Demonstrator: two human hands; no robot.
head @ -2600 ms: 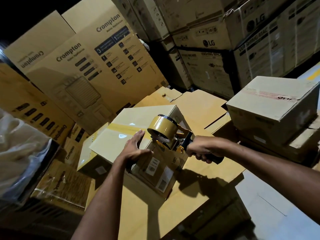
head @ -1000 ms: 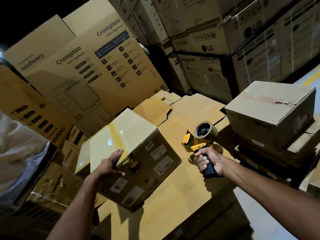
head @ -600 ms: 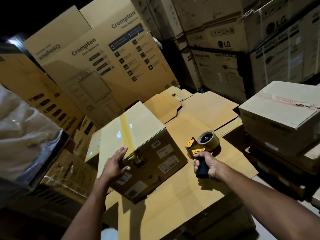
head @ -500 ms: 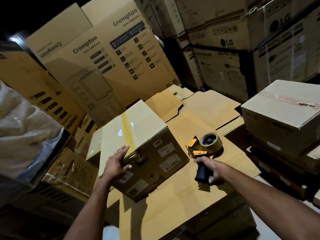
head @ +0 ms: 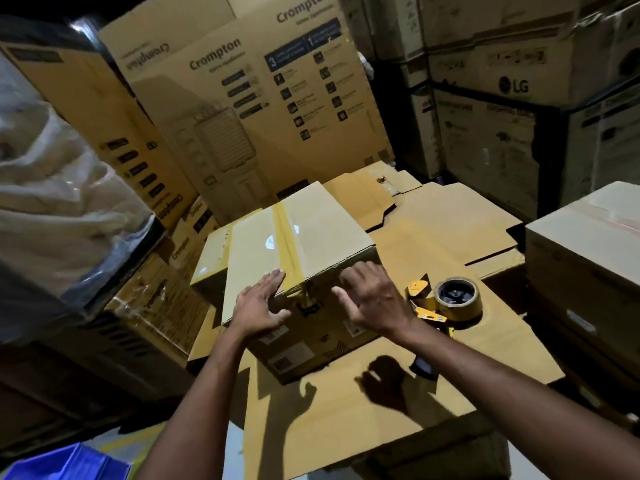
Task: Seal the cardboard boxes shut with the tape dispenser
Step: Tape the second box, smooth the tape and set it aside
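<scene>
A cardboard box [head: 322,233] lies in the middle on flattened cardboard, with a strip of yellowish tape [head: 285,237] running along its top seam and down the near side. My left hand [head: 259,306] rests flat with spread fingers on the near top edge, left of the tape. My right hand [head: 374,299] hovers open at the near edge, right of the tape, holding nothing. The yellow tape dispenser [head: 446,303] with its roll of tape lies on the cardboard sheet just right of my right hand, its dark handle partly hidden behind my forearm.
A flattened cardboard sheet [head: 433,358] serves as the work surface. Tall Crompton cartons [head: 249,109] stand behind, LG cartons [head: 502,81] at back right. A taped box [head: 595,244] sits at right. Plastic-wrapped bundle [head: 52,202] at left; blue bin [head: 62,462] at bottom left.
My right hand has set the tape dispenser down on the cardboard, let go of it, and moved left to the box's near edge. My left hand stays on the box.
</scene>
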